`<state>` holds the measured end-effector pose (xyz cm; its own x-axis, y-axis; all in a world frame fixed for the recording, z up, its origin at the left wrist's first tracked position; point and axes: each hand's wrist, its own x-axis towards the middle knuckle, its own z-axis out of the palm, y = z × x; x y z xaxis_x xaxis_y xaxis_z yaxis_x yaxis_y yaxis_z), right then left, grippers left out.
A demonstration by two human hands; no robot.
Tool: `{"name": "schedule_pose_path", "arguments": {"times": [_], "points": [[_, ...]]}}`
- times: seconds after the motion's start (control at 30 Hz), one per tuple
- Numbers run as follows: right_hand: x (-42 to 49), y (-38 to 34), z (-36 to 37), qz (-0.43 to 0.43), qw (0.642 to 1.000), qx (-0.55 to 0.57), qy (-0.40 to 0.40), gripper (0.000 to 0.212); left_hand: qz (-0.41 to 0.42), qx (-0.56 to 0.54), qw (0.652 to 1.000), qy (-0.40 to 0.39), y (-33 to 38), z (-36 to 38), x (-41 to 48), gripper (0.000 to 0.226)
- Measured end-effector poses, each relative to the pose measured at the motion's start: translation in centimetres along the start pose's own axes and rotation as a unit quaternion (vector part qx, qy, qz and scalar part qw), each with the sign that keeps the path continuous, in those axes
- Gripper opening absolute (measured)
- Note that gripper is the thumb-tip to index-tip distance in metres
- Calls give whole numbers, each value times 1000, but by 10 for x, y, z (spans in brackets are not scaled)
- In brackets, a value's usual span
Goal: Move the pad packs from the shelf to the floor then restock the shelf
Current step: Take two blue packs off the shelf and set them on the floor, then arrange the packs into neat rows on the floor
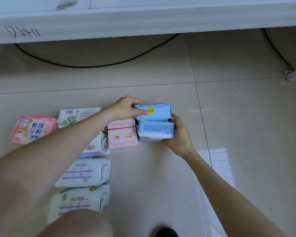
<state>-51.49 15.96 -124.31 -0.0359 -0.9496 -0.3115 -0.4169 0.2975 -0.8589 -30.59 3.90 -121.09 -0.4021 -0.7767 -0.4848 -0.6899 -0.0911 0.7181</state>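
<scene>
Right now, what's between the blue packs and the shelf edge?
Head view: bare floor tile, crossed by a black cable near the shelf. Left hand grips the far blue pack, right hand the near blue pack.

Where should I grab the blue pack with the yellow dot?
Probably at its left end, from above, as the left hand holds it. The blue pack with the yellow dot has the other blue pack against its near side and a pink pack at its left, so the top is freest.
</scene>
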Motion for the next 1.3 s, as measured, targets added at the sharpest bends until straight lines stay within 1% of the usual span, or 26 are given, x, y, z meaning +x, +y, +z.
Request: {"name": "schedule_pose_path", "arguments": {"times": [0.27, 0.63, 0.7, 0.77, 0.87, 0.97, 1.03, 1.17, 1.3], "points": [[8, 0, 0, -9, 1000, -20, 13, 81, -1, 13, 1000, -6, -1, 2, -1, 27], [6, 4, 1, 0, 999, -29, 20, 83, 0, 18, 1000, 11, -3, 7, -4, 28], [3, 4, 1, 8, 999, -33, 21, 85, 9, 40, 999, 24, -2, 9, -7, 31], [-1, 1, -1, 22, 999, -45, 15, 87, 11, 77, 996, 48, -2, 11, -12, 40], [-14, -5, -7, 47, 995, -86, 6, 93, 18, 137, 986, 91, 1, 14, -26, 52], [-35, -16, -15, 50, 988, -146, -1, 96, 41, 161, 977, 133, 5, 15, -48, 52], [-51, -25, -20, 44, 979, -197, -6, 93, 49, 194, 969, 146, 7, 14, -66, 51], [-81, -51, -29, 30, 957, -288, -26, 85, 48, 273, 952, 133, 17, 12, -107, 53], [-113, -88, -41, 36, 938, -342, -45, 76, 0, 332, 938, 98, 39, 11, -154, 58]]}}
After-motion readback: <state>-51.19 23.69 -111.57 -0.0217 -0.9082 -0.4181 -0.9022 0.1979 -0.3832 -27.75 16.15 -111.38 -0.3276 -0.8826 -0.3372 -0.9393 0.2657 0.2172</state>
